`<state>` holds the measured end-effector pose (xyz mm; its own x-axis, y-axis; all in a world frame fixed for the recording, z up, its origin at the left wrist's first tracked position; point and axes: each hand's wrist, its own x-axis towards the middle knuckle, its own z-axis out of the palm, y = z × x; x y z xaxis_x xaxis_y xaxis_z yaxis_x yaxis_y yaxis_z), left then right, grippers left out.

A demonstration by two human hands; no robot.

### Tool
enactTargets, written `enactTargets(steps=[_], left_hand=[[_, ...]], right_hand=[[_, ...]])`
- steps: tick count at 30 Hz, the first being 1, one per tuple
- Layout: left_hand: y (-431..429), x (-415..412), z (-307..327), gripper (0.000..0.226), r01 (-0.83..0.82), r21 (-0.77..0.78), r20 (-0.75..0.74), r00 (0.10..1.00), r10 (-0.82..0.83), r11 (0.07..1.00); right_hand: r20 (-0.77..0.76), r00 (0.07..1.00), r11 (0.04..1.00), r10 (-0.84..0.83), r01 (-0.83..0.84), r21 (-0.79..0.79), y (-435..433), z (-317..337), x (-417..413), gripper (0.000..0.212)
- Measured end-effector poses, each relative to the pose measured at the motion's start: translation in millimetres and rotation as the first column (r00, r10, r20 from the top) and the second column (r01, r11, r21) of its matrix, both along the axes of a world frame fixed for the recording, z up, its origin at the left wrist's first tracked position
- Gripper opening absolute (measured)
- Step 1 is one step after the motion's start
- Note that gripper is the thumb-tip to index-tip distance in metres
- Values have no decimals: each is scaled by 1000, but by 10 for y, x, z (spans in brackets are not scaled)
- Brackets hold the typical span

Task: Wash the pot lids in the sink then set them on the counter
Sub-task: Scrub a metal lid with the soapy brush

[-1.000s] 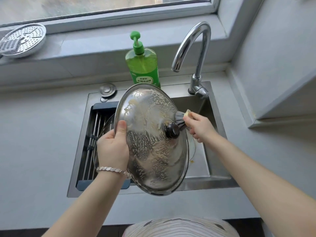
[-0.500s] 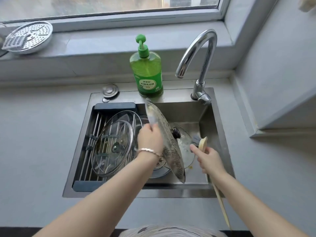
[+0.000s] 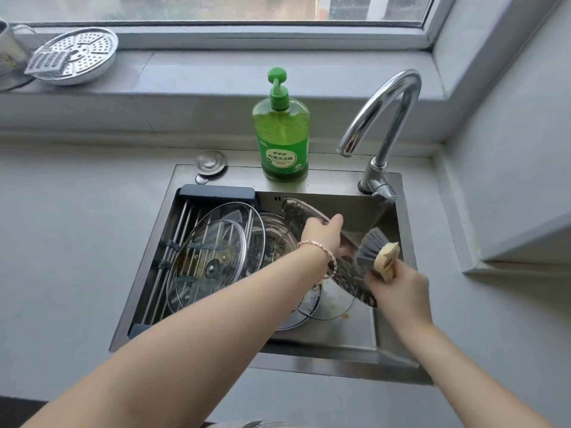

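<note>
My left hand (image 3: 324, 234) grips the rim of a soapy steel pot lid (image 3: 349, 273), tilted on edge deep in the right half of the sink (image 3: 340, 356). My right hand (image 3: 398, 285) holds a dish brush (image 3: 375, 245) by its pale handle, the grey bristles against the lid's face. A glass lid (image 3: 207, 264) with a steel rim lies on the drying rack (image 3: 173, 239) in the sink's left half. Another glass lid (image 3: 336, 304) lies flat on the sink floor under the steel one.
A green soap bottle (image 3: 281, 131) stands on the sink's back ledge next to the chrome faucet (image 3: 383, 125). A drain stopper (image 3: 211, 162) lies at the back left. A steamer plate (image 3: 74, 55) sits on the windowsill. Grey counter (image 3: 61, 242) surrounds the sink.
The steel lid went from raised above the sink down into its right half, turned on edge. My right hand swung the brush round to the lid's face.
</note>
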<state>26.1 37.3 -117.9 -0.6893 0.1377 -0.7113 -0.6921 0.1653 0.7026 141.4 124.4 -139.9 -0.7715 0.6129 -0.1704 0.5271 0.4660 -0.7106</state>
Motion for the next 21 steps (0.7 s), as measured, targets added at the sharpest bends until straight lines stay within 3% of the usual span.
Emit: enactTargets(steps=[2, 6, 8, 10, 13, 15, 17, 19, 21], left_hand=[[-16, -41, 84, 29, 53, 89, -34, 998, -50, 995], [-325, 64, 95, 10, 292, -144, -230, 919, -319, 945], [-569, 138, 60, 13, 345, -277, -288, 860, -420, 897], [-814, 196, 26, 13, 341, -378, -326, 821, -469, 861], [-1144, 232, 3, 15, 311, -536, -342, 770, -539, 785], [-1325, 200, -32, 19, 269, -692, -326, 712, -622, 670], [-1459, 156, -109, 28, 235, -836, -250, 640, -726, 495], [-1538, 137, -179, 36, 284, -905, -73, 628, -775, 315], [-1574, 131, -259, 39, 376, -906, 98, 633, -768, 194]], right_hand=[[-4, 999, 998, -41, 42, 43, 109, -29, -135, 27], [22, 996, 994, -83, 81, 80, 191, -151, -328, 19], [67, 995, 995, -69, 64, 74, 139, -262, -356, 13], [134, 991, 997, -23, 12, 77, 32, -382, -359, 10], [290, 944, 967, 159, -208, 145, -192, -554, -385, 14], [389, 890, 936, 239, -318, 153, -348, -647, -430, 23], [444, 850, 922, 283, -369, 119, -484, -719, -478, 28], [476, 823, 915, 311, -395, 85, -596, -790, -514, 32], [502, 801, 913, 325, -404, 52, -690, -843, -546, 34]])
